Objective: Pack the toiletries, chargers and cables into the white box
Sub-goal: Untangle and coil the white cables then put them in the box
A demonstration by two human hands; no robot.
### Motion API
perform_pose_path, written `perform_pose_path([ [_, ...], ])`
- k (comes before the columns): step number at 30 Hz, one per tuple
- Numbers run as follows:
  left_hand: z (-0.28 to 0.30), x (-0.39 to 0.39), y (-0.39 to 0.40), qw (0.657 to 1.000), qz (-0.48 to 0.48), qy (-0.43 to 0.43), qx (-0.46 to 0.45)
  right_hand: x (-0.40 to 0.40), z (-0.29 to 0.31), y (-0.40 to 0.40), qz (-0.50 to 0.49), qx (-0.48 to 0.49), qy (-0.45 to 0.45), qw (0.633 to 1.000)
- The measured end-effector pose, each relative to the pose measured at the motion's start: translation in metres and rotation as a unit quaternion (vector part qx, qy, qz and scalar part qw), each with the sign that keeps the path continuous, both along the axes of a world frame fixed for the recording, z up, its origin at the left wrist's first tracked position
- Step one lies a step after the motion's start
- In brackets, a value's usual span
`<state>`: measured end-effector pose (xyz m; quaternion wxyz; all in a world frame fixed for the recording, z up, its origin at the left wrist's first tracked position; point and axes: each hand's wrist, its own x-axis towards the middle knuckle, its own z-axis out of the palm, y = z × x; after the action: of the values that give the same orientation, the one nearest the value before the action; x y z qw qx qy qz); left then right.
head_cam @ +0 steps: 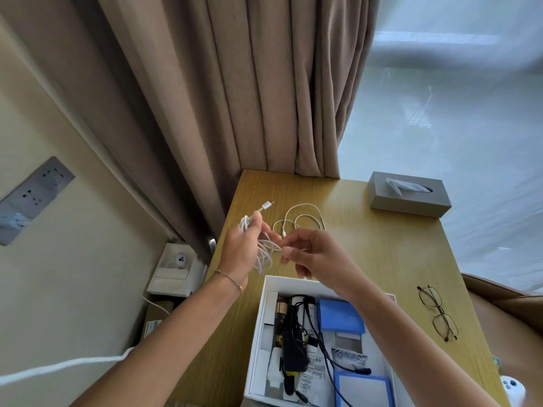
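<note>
A white cable (305,217) lies partly looped on the wooden table (382,254) and partly coiled in my hands. My left hand (244,248) grips the coiled bundle, with a white plug end sticking up past the fingers. My right hand (311,257) pinches a strand of the same cable just right of the bundle. Both hands hover above the far edge of the white box (257,333). The open box holds a black charger with dark cables, blue packets, tubes and bottles.
A grey tissue box (410,193) stands at the table's far right. Two pairs of glasses (437,312) lie right of the white box. Brown curtains (235,83) hang behind the table. A wall socket panel (32,198) is at the left, with boxes on the floor below.
</note>
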<state>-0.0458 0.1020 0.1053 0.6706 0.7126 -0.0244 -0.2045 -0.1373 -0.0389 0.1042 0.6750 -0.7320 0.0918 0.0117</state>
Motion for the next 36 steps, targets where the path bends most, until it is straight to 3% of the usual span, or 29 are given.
perform_pose_path([
  [2, 0.007, 0.007, 0.003, 0.986, 0.006, 0.101, -0.135, -0.005, -0.006, -0.002, -0.010, -0.023, 0.026, 0.999],
  [4, 0.012, 0.011, 0.005, 0.947, -0.002, 0.199, -0.250, -0.012, -0.010, -0.008, -0.004, -0.037, 0.054, 0.998],
  [5, 0.012, 0.013, 0.006, 0.948, -0.012, 0.202, -0.247, -0.015, -0.009, -0.012, 0.001, -0.048, 0.064, 0.997],
  [7, 0.008, 0.014, 0.008, 0.979, -0.038, 0.127, -0.157, -0.021, -0.004, -0.022, 0.004, -0.048, 0.074, 0.996],
  [9, 0.006, 0.013, 0.011, 0.994, -0.073, 0.033, -0.071, -0.024, 0.007, -0.034, -0.013, 0.023, 0.059, 0.998],
  [11, 0.005, 0.009, 0.012, 0.992, -0.126, -0.016, -0.024, -0.024, 0.020, -0.047, -0.027, 0.122, 0.019, 0.992],
  [13, 0.006, 0.001, 0.010, 0.979, -0.200, -0.033, 0.005, -0.019, 0.032, -0.052, -0.019, 0.161, -0.011, 0.987],
  [17, 0.007, -0.013, -0.001, 0.956, -0.289, -0.047, 0.016, -0.005, 0.047, -0.037, -0.042, 0.069, -0.012, 0.997],
  [21, 0.009, -0.003, -0.001, 0.972, -0.221, 0.017, -0.083, -0.007, 0.046, -0.028, -0.077, -0.016, -0.024, 0.997],
  [25, 0.009, 0.008, 0.004, 0.960, -0.193, 0.115, -0.169, -0.016, 0.031, -0.022, -0.059, -0.034, 0.011, 0.998],
  [34, 0.015, 0.004, -0.006, 0.930, -0.134, 0.232, -0.252, -0.020, -0.005, 0.009, 0.038, -0.073, 0.088, 0.993],
  [36, 0.015, 0.009, -0.008, 0.939, -0.101, 0.229, -0.235, -0.024, -0.005, 0.003, 0.058, -0.075, 0.115, 0.989],
])
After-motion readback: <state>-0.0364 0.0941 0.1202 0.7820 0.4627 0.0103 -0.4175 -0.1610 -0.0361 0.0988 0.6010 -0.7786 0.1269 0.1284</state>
